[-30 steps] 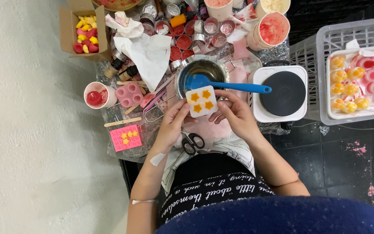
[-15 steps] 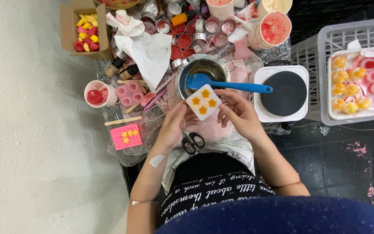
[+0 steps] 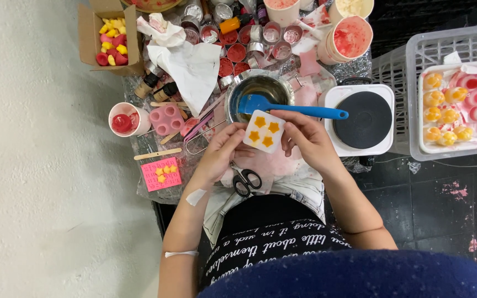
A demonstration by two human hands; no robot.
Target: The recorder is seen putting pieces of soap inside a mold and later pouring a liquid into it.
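White star mould (image 3: pixel 264 131) pinched between left hand (image 3: pixel 223 154) and right hand (image 3: pixel 305 138), each grip seemingly closed on it.

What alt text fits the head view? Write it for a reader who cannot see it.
Seen from above, a seated person's left hand and right hand hold a small white mould with four orange star shapes over a cluttered craft table. Just beyond it, a blue spatula rests across a metal pot, beside a white hotplate; scissors lie below.
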